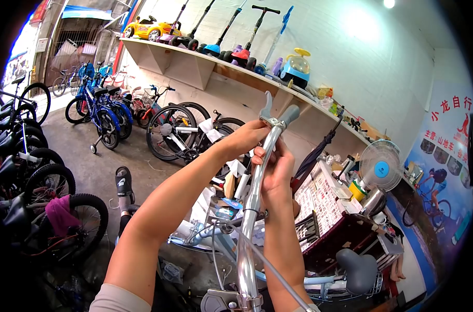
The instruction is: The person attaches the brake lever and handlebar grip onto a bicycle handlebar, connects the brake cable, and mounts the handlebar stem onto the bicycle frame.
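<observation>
A chrome handlebar (pixel 255 182) rises through the middle of the view, with a grey grip (pixel 290 114) on its far end. Just below the grip, a silver brake lever (pixel 267 106) is clamped to the bar. My left hand (pixel 249 138) is closed at the lever's clamp, its fingertips partly hidden behind the bar. My right hand (pixel 277 165) wraps the bar from the right, a little nearer to me, fingers curled. Another silver brake lever (pixel 221 300) sits at the near end. Below lies the light-blue bicycle frame (pixel 226 247) with a grey saddle (pixel 357 271).
Several bicycles (pixel 28 171) line the left side, with more by the wall (pixel 179 132). Scooters and toy cars stand on a long shelf (pixel 236 67). To the right are a cabinet (pixel 325 208) with a fan (pixel 380 165) and a folded umbrella (pixel 319 145).
</observation>
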`<state>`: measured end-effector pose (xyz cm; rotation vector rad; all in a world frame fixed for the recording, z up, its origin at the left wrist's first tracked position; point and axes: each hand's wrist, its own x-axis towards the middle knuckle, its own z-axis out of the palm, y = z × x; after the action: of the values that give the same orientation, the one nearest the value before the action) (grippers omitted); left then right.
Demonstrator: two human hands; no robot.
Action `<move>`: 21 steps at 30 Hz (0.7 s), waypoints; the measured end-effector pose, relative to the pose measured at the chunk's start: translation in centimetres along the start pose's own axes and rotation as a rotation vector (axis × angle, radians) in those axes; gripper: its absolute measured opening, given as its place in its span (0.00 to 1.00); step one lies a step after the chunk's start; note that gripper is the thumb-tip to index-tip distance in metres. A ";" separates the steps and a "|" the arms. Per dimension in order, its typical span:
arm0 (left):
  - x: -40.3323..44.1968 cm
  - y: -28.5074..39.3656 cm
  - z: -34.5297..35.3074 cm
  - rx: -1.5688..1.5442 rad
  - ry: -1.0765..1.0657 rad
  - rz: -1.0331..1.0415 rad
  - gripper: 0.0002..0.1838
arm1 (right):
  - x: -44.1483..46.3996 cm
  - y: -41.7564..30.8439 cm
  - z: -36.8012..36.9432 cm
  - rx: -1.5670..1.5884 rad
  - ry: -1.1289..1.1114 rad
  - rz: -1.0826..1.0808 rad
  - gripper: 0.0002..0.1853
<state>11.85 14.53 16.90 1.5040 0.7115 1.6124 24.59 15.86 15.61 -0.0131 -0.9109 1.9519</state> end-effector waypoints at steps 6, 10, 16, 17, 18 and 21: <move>-0.7 0.9 0.5 -0.003 0.049 -0.055 0.16 | 0.1 0.0 -0.3 -0.023 -0.010 -0.006 0.13; -0.7 0.9 0.5 -0.022 0.029 -0.061 0.16 | 0.2 -0.1 -0.4 0.043 -0.034 0.032 0.13; 0.2 -1.0 -0.3 -0.104 0.001 0.014 0.16 | 0.3 0.1 -0.7 0.037 -0.055 -0.001 0.13; 0.3 -1.3 -0.6 -0.094 -0.037 0.033 0.16 | 0.3 0.1 -0.8 0.038 -0.053 -0.001 0.13; 0.5 -1.6 -0.9 -0.085 -0.075 0.053 0.16 | 0.4 0.0 -0.7 0.027 -0.020 -0.002 0.13; 0.4 -1.8 -0.2 -0.046 0.018 0.145 0.14 | 0.2 0.1 -0.4 0.007 0.012 -0.009 0.13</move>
<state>11.96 15.79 15.58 1.5400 0.5822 1.7403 24.58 16.19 15.36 -0.0164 -0.8951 1.9452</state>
